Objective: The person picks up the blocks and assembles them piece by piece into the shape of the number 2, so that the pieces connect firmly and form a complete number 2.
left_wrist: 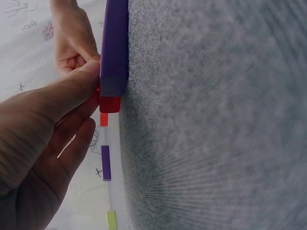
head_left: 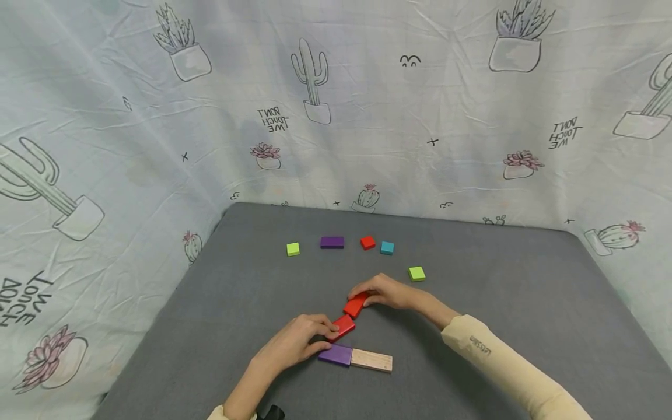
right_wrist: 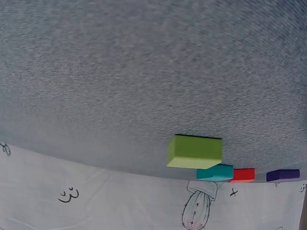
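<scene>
Two red rectangular blocks lie at an angle in the head view, their near ends almost meeting. My left hand (head_left: 300, 339) grips the nearer red block (head_left: 345, 326) between thumb and fingers, the thumb beside the purple block's edge. The farther red block (head_left: 354, 306) is pinched by my right hand (head_left: 385, 291) at its far end. Just below them a purple block (head_left: 338, 354) and a plain wooden block (head_left: 371, 360) lie end to end. In the left wrist view, the purple block (left_wrist: 114, 52) partly hides the red one behind it.
Farther back on the grey table (head_left: 236, 280) lie a green block (head_left: 293, 249), a purple block (head_left: 332, 242), a small red block (head_left: 367, 242), a blue block (head_left: 387, 248) and another green block (head_left: 417, 274). A cactus-print cloth (head_left: 357, 116) hangs behind.
</scene>
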`<state>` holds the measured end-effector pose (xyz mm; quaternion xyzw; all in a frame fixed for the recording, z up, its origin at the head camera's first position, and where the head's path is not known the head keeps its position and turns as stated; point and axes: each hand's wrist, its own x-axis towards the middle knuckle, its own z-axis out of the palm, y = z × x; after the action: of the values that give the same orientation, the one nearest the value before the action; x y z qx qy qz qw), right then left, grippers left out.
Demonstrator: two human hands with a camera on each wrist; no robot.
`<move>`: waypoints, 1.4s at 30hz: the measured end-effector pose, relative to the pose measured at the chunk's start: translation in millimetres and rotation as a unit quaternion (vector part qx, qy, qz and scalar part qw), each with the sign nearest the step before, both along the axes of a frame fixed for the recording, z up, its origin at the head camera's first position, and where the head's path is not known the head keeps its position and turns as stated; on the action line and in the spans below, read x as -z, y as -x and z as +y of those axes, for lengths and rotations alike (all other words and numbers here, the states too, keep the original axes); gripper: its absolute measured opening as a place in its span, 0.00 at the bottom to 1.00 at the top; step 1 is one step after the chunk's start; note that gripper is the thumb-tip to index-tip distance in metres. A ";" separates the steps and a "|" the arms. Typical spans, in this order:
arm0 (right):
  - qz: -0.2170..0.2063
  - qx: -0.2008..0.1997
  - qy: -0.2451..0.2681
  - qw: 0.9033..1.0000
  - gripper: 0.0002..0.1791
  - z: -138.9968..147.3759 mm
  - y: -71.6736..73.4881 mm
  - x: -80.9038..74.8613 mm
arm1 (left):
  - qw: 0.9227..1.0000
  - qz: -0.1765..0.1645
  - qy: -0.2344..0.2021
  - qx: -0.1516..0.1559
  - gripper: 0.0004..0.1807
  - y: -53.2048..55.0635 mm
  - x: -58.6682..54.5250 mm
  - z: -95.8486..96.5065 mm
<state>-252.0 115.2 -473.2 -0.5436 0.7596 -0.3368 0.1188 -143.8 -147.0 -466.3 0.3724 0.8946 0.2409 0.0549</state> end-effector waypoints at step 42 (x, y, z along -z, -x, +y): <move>-0.035 0.071 -0.021 0.997 0.27 -0.4 4.6 -9.2 | 1.000 0.004 -0.010 0.000 0.11 -0.4 -0.2 0.2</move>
<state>-256.6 114.7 -464.0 -0.4738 0.7985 -0.3470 0.1325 -143.4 -146.8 -466.2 0.3737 0.8923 0.2488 0.0474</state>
